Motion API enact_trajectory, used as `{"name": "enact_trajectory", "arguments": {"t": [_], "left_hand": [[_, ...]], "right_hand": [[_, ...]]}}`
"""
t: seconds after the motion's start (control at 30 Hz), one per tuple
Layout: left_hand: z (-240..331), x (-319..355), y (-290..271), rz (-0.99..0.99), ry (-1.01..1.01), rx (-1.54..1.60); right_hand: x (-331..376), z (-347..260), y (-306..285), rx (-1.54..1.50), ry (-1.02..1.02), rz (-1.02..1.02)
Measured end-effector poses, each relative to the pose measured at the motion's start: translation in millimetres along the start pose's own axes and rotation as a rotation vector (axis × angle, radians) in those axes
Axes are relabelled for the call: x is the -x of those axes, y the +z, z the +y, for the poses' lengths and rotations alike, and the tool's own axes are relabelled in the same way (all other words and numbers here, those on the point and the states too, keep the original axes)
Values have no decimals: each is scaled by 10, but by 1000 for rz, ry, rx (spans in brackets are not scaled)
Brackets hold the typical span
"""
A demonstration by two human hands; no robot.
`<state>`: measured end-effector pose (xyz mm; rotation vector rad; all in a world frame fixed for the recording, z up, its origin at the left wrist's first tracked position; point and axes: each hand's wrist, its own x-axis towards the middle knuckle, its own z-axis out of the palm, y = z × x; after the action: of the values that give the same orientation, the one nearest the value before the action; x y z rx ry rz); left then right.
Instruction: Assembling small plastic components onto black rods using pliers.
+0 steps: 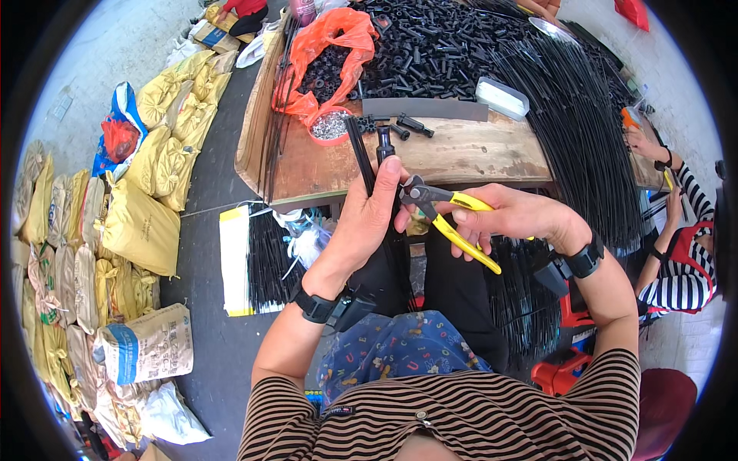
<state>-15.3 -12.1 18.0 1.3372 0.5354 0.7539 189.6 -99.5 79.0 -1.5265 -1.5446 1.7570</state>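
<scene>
"Where's the black tube?"

"In the left hand, by the bench edge; its fingers hug it and some thin black rods."

"And the right hand?"

"Its fingers hold yellow-handled pliers (handles spread). If they slip, they could nip the left thumb, because it's so close."

From here, the worker's left hand grips long black strips, a black plastic fitting jutting past its thumb tip. Just beside those fingers, the right hand holds yellow-handled pliers.
</scene>
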Motion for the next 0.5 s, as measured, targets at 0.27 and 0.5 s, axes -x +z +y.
{"name": "enact_trajectory", "arguments": {"t": [0.27,0.5], "left_hand": [[-26,-16,1,8,10,11],[-50,-16,-16,16,22,25]], "right_hand": [[7,-6,58,159,-32,119],[-32,63,159,319,-146,254]]}}
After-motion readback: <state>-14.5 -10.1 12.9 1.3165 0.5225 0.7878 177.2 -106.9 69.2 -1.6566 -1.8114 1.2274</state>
